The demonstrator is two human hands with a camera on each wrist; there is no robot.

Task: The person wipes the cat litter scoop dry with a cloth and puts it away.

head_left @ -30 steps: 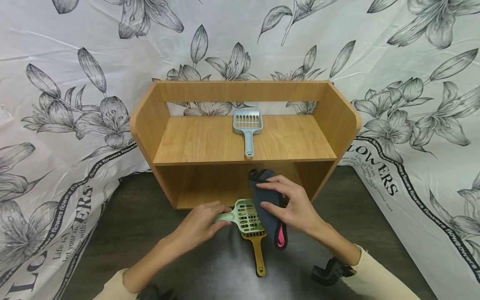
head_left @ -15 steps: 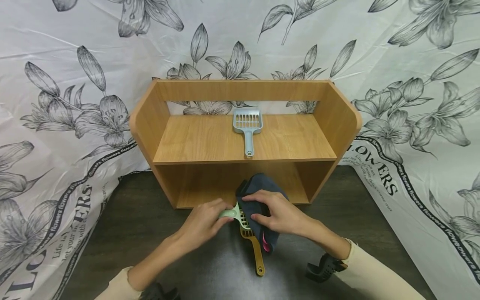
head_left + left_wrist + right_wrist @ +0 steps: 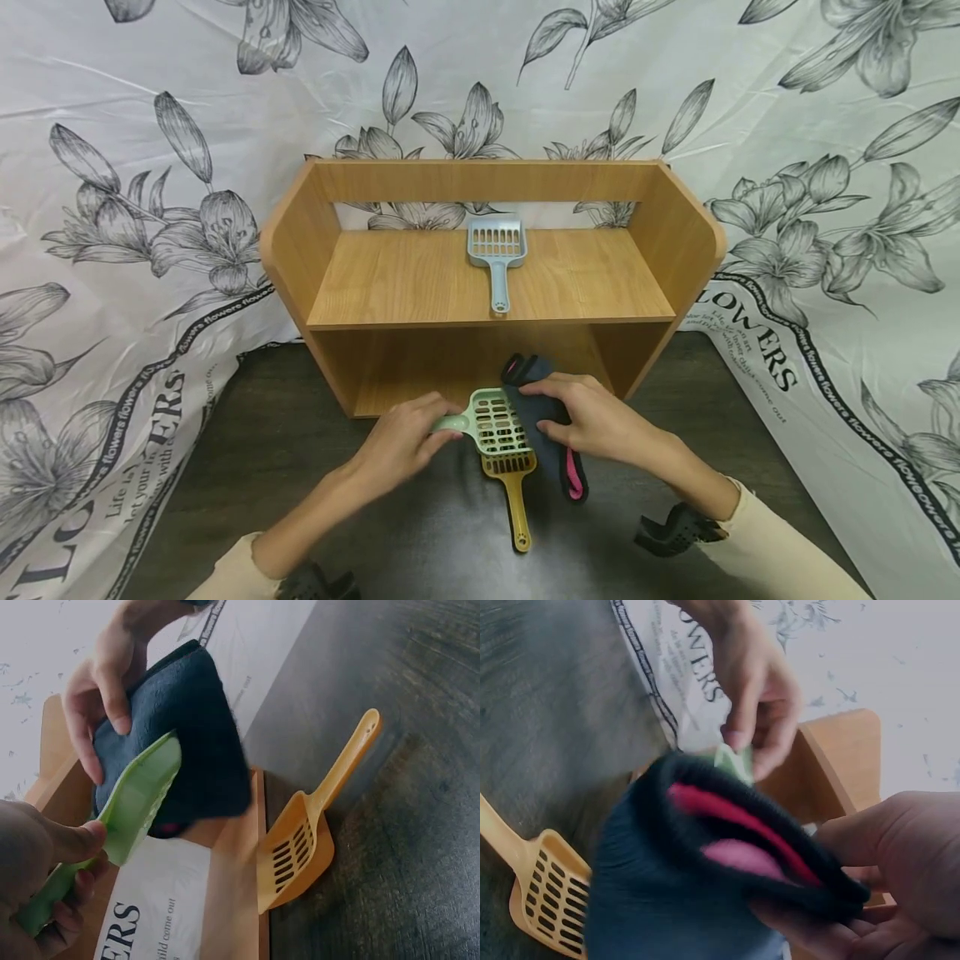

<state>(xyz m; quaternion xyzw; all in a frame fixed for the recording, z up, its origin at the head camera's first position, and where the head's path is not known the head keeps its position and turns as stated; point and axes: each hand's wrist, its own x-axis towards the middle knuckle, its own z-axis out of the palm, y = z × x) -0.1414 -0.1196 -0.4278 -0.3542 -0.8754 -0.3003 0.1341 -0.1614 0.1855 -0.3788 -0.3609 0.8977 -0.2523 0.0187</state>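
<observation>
My left hand grips the handle of a pale green slotted litter scoop, held up over the tabletop. A folded dark blue cloth with black edging and a pink inside is pinched in my right hand, right at the scoop's right side. In the left wrist view the green scoop overlaps the cloth. Below them a yellow litter scoop lies on the dark table, its handle toward me; the green scoop hides part of its head.
Behind the hands stands a two-level wooden shelf. A light blue litter scoop lies on its upper board, handle forward. White flower-printed sheeting hangs behind and along both sides of the dark table.
The cloth swung left across the green scoop's head, covering most of it, then back to the right, baring the head again. My left hand stays in nearly the same place.
</observation>
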